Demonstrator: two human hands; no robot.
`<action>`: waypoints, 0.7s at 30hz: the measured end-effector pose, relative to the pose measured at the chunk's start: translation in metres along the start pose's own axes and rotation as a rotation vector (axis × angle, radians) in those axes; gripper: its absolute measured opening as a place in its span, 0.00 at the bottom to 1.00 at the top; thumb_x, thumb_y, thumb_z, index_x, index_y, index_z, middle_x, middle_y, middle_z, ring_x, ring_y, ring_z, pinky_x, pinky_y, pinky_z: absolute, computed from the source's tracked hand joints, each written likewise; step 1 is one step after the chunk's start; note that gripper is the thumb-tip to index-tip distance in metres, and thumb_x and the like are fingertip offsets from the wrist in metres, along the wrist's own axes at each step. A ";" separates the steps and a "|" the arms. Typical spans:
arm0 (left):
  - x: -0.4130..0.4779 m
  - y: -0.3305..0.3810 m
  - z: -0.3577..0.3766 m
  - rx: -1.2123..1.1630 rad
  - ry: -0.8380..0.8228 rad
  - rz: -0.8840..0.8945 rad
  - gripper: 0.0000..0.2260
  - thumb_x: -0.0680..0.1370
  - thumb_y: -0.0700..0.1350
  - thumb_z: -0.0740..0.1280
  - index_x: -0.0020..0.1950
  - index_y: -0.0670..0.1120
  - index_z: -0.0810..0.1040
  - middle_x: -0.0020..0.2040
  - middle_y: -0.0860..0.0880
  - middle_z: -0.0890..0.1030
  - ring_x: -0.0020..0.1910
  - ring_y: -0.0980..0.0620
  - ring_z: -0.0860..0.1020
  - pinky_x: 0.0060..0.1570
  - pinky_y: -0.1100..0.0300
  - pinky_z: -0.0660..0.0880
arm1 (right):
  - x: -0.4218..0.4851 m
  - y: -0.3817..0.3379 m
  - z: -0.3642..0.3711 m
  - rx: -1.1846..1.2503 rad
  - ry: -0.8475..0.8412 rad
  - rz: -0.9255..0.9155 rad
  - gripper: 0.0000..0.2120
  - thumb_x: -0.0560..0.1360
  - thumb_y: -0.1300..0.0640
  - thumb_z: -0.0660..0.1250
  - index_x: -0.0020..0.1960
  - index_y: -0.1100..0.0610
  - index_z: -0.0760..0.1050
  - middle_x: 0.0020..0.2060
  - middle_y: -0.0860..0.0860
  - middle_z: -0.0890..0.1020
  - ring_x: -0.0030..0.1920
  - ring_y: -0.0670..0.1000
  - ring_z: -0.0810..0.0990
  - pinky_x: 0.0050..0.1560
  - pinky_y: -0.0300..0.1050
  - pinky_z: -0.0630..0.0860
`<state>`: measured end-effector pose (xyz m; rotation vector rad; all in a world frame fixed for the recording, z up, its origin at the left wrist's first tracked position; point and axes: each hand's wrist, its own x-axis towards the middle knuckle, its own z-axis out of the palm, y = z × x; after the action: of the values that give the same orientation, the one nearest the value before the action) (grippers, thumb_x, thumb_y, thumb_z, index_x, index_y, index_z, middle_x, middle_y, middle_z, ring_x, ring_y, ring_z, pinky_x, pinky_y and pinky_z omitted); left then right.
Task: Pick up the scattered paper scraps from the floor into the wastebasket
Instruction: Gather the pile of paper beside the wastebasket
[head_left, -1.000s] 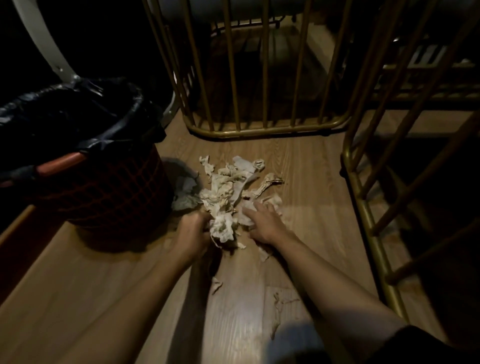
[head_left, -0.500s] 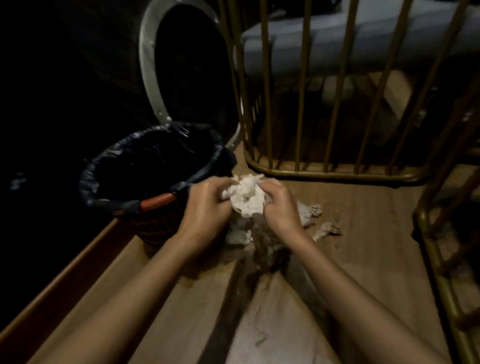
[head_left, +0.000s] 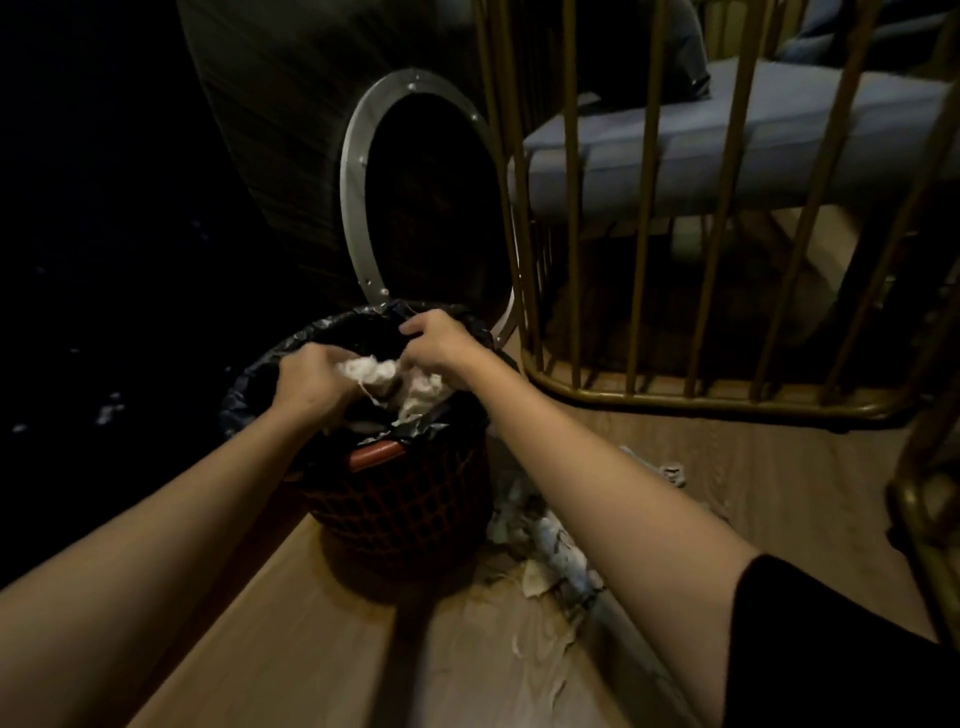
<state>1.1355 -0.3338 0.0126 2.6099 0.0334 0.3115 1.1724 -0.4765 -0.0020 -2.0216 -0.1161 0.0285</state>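
1. My left hand (head_left: 311, 376): curled shut around one end of a crumpled wad of off-white paper scraps (head_left: 382, 376), held over the mouth of the bin.
2. My right hand (head_left: 439, 340): loosely curled, fingers pointing down at the wad's other end; whether it grips or only steadies, I cannot tell.
3. Round dark woven wastebasket with a black plastic liner (head_left: 400, 499): directly beneath both hands, so I judge the load needs only a release, straight down.
4. Loose torn paper scraps remaining on the pale wood floor (head_left: 550, 545): just beside the basket's base, under my right forearm. The trail runs lengthwise toward me, from the basket foot back along the floor.
5. Judgement: my right hand is the nearer for the next gather; the left would have to cross the basket.
6. Gold metal-barred railing (head_left: 644, 260): beyond the scraps, clear of the reach.
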 end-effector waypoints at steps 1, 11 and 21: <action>-0.001 -0.005 0.005 0.027 -0.029 -0.015 0.16 0.71 0.39 0.71 0.59 0.43 0.79 0.53 0.40 0.83 0.49 0.43 0.81 0.45 0.59 0.76 | -0.004 0.001 -0.007 0.008 0.002 -0.010 0.24 0.69 0.66 0.71 0.65 0.58 0.73 0.61 0.58 0.77 0.61 0.56 0.75 0.56 0.43 0.72; -0.093 0.066 0.088 -0.240 0.103 0.802 0.10 0.72 0.35 0.62 0.50 0.43 0.80 0.46 0.49 0.76 0.45 0.56 0.73 0.45 0.71 0.68 | -0.055 0.160 -0.089 -0.018 0.502 0.135 0.08 0.72 0.65 0.66 0.45 0.53 0.80 0.45 0.53 0.83 0.50 0.52 0.80 0.50 0.48 0.76; -0.108 0.001 0.272 -0.059 -0.643 0.017 0.46 0.59 0.68 0.73 0.71 0.50 0.61 0.68 0.48 0.72 0.65 0.47 0.72 0.63 0.53 0.72 | -0.100 0.320 -0.059 -0.340 0.099 0.596 0.48 0.61 0.31 0.68 0.74 0.43 0.50 0.77 0.55 0.47 0.74 0.64 0.47 0.71 0.64 0.57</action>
<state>1.0921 -0.4750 -0.2398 2.5303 -0.2148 -0.5176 1.0998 -0.6778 -0.2667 -2.3233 0.5814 0.3018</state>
